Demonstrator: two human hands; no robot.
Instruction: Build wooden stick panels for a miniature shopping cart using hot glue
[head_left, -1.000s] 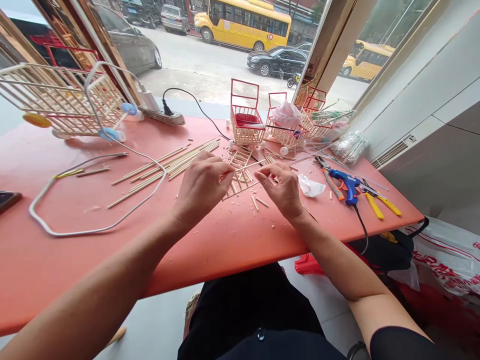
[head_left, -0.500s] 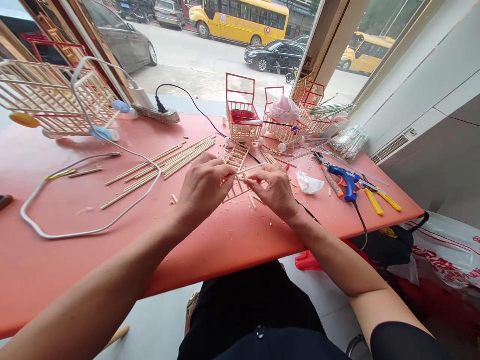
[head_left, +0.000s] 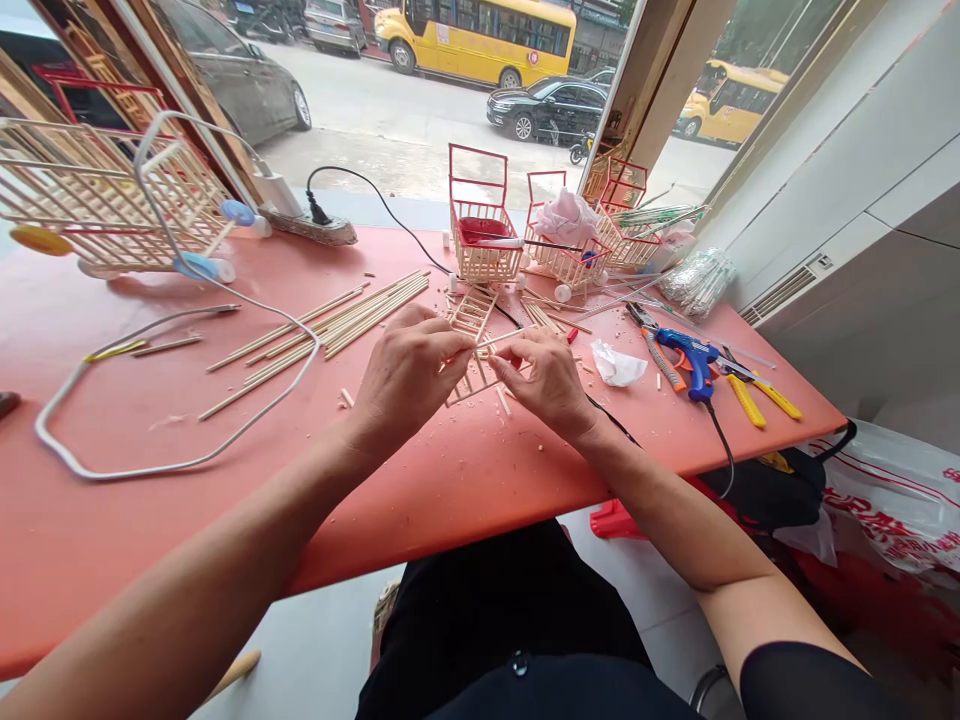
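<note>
Between both hands is a small frame of thin wooden sticks [head_left: 472,384], held just above the red tabletop [head_left: 442,470]. My left hand [head_left: 414,368] pinches its left end with thumb and fingers. At the other end my right hand [head_left: 546,375] is closed on it, thumb and forefinger together. The fingers cover parts of the frame. Behind it lies another ladder-like stick piece [head_left: 474,312], and beyond that stands a small stick cart [head_left: 486,245] with a red handle and white wheels.
Loose sticks [head_left: 352,318] lie to the left, near a bent grey cable [head_left: 180,468]. A larger stick cart [head_left: 112,200] stands at the far left. On the right are crumpled tissue [head_left: 618,363], a blue glue gun [head_left: 694,360] and yellow-handled pliers [head_left: 761,395].
Both hands stay nearly in place. The right thumb and fingers have shifted slightly on the stick frame. The whole view has moved a little.
</note>
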